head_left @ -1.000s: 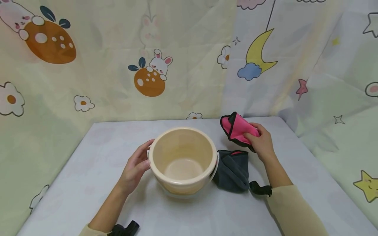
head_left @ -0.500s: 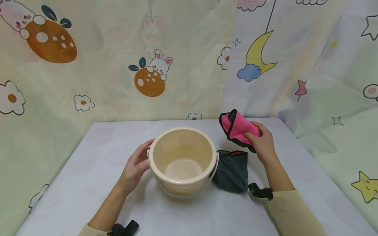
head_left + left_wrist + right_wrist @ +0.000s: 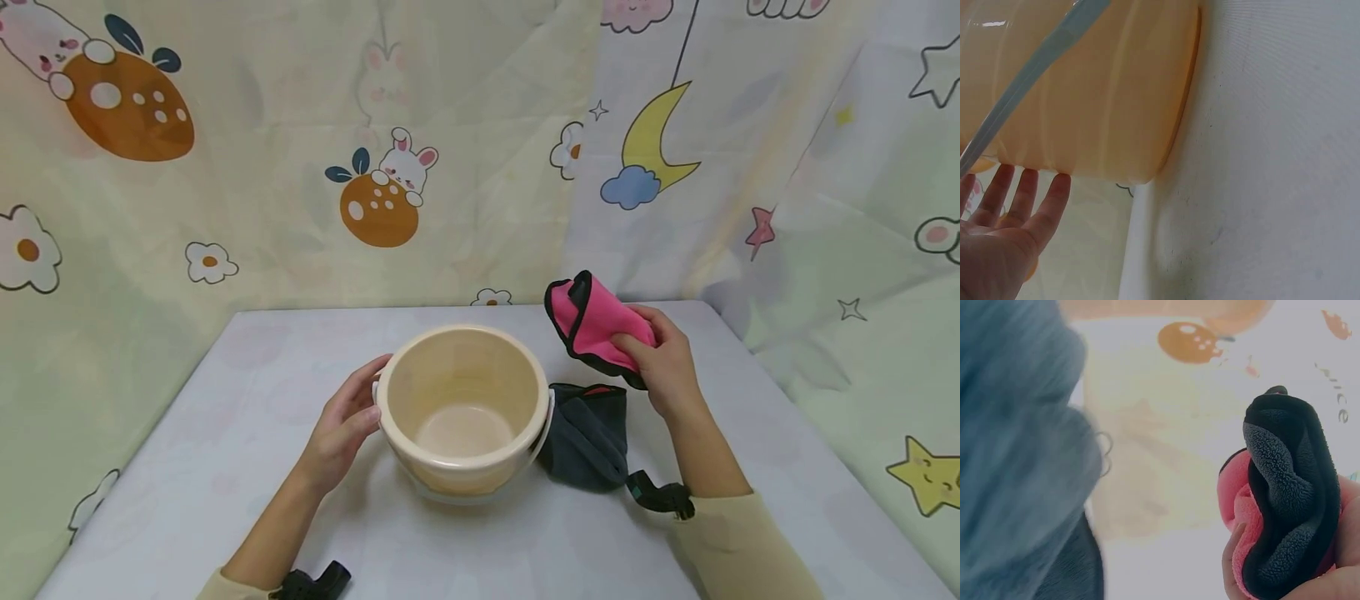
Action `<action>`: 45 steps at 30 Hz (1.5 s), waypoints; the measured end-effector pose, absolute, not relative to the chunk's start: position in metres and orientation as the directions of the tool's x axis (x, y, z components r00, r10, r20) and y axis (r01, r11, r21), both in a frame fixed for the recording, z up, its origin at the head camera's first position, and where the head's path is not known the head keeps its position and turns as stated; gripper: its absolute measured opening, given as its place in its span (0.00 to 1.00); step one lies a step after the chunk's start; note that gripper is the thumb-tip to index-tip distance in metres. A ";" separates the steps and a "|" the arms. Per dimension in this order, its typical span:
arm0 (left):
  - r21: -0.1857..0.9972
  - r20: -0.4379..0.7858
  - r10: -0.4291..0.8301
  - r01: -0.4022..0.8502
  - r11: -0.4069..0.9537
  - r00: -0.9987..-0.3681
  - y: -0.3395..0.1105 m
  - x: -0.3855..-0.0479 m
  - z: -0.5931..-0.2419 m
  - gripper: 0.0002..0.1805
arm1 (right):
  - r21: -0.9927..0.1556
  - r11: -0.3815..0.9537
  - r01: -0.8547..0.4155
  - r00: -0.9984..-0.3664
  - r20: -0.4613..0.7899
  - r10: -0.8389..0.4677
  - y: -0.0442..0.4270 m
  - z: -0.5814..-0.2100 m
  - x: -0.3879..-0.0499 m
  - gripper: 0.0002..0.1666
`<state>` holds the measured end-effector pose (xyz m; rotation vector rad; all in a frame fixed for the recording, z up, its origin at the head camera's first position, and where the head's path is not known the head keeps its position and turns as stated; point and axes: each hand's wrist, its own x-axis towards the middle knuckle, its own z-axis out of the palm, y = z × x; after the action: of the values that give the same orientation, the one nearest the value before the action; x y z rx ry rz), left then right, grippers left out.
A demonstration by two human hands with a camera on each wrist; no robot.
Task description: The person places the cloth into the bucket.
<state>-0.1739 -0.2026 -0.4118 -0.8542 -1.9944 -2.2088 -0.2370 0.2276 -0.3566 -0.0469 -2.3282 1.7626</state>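
Note:
A cream plastic bucket (image 3: 463, 360) stands upright in the middle of the table. My left hand (image 3: 339, 429) rests against its left side. In the left wrist view the fingers (image 3: 1049, 206) are fairly straight, with their tips touching the bucket's wall. My right hand (image 3: 666, 367) pinches a folded pink cloth (image 3: 603, 325) with black edging, raised at the back right. The cloth's dark grey fleecy side (image 3: 1279, 487) shows in the right wrist view. Beneath it a dark grey cloth (image 3: 587, 437) lies crumpled against the bucket's right side.
The table (image 3: 300, 333) has a white cover, and a patterned curtain (image 3: 487, 150) hangs behind it. A pale handle (image 3: 1035, 72) hangs along the bucket's side. Each wrist wears a black camera mount, such as the right mount (image 3: 660, 493).
My right hand has moved the pink cloth slightly left and up. The left hand, the bucket and the dark grey cloth stay nearly where they were.

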 end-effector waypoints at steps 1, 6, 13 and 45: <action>0.904 0.426 0.322 0.390 -0.173 -0.845 -0.202 -0.174 -0.412 0.34 | -0.950 0.287 -0.121 -0.974 0.169 0.150 0.226 -0.354 -0.236 0.33; 0.897 0.441 0.324 0.403 -0.180 -0.837 -0.202 -0.174 -0.410 0.34 | -0.928 0.326 -0.181 -0.965 0.232 0.125 0.217 -0.342 -0.228 0.32; 0.903 0.429 0.329 0.393 -0.174 -0.841 -0.203 -0.174 -0.412 0.34 | -0.929 0.294 -0.225 -0.963 0.258 0.077 0.206 -0.329 -0.220 0.30; 0.906 0.423 0.315 0.389 -0.166 -0.850 -0.202 -0.173 -0.411 0.34 | -0.876 0.314 -0.365 -0.916 0.277 -0.290 0.146 -0.305 -0.202 0.32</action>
<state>-0.1733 -0.2025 -0.4113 -0.8429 -1.9938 -2.2044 -0.2023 0.1464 -0.3053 0.6219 -2.4906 1.6900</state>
